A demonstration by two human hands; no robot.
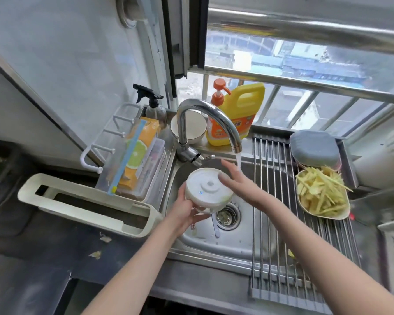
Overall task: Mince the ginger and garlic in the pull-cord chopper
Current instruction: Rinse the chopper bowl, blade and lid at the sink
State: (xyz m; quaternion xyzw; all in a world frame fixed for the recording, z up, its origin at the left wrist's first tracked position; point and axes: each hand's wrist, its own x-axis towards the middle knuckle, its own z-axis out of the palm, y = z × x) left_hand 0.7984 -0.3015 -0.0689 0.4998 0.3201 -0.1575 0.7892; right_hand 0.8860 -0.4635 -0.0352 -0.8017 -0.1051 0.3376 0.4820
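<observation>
Holding the chopper point(208, 189) over the sink point(237, 242), I have my left hand point(187, 210) under it at 7 o'clock, the grip curled round its base. The chopper's white lid is on top and faces up at me. My right hand point(239, 180) is at its 3 o'clock side with fingers straight and spread, fingertips touching the lid's edge. Water runs from the tap point(205, 119) at 12 o'clock and falls just behind my right hand. At 3 o'clock a plate of ginger strips point(321, 194) sits on the metal drying rack point(273, 201). A yellow soap bottle point(234, 114) stands behind the tap. On the dark surface point(43, 246) at 9 o'clock lies a cream holder point(87, 201).
</observation>
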